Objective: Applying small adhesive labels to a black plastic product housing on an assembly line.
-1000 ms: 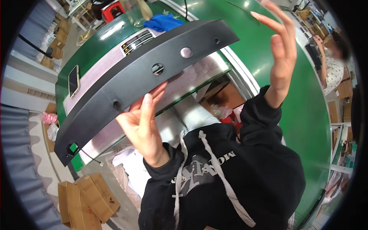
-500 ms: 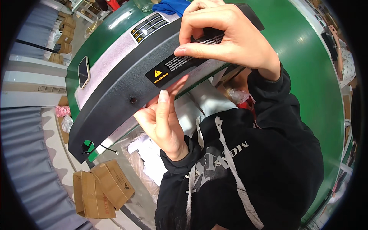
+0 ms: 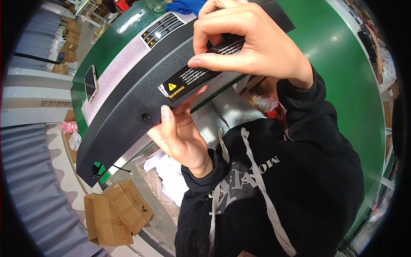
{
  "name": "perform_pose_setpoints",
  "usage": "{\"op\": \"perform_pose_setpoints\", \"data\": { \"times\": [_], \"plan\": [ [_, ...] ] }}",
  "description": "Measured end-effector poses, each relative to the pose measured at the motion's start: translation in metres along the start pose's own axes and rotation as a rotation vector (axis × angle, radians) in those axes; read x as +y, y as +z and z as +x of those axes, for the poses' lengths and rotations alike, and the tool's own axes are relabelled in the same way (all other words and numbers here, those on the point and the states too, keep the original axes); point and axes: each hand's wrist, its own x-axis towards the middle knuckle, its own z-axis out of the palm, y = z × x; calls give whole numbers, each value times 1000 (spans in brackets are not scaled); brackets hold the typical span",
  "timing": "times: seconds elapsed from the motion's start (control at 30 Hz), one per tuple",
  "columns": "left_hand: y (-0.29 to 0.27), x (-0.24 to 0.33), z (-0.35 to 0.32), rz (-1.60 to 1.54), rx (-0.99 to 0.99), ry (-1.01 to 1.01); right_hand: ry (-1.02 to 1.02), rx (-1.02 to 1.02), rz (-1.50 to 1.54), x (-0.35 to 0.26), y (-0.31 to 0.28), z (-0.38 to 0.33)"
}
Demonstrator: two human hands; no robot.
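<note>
A long, curved black plastic panel (image 3: 124, 96) lies slanted before me, with a small round hole and a cut-out towards its lower left end. On its face sits a black warning label (image 3: 182, 83) with a yellow triangle; a bright strip shows at its left end. My right hand (image 3: 252, 43) bends over the label from the right, its thumb on the label's upper edge and its fingers curled in a pinch. At the panel's near edge, my left hand (image 3: 180, 139) grips with the thumb in front; its other fingers are partly behind the edge.
A phone (image 3: 91, 83) and a label with several warning marks (image 3: 162, 30) lie beyond the panel on the pale pink surface. Blue cloth (image 3: 186, 6) is at the back of the green table (image 3: 342, 107). Cardboard boxes (image 3: 115, 214) stand on the floor, lower left.
The panel and my right hand have shifted slightly left and down. My left thumb has slid left along the panel's edge. The label's left end now shows a bright strip.
</note>
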Motion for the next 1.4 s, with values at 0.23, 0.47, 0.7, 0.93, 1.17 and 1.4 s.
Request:
{"op": "perform_pose_setpoints", "data": {
  "times": [0.23,0.47,0.7,0.93,1.17,1.4],
  "plan": [
    [0,-2,2,56,-25,32,73,-9,85,-4,-1,1],
    [2,-4,1,-9,-13,23,105,-10,145,-5,-3,2],
    [-1,-7,4,71,-62,137,226,-58,-95,-27,-18,-2],
    [-3,-9,2,106,-11,172,199,131,-127,-18,-20,-11],
    [2,-5,0,113,-41,163,211,308,98,5,-10,-20],
    [5,-5,-1,144,12,161,110,383,42,9,-6,-28]
  ]
}}
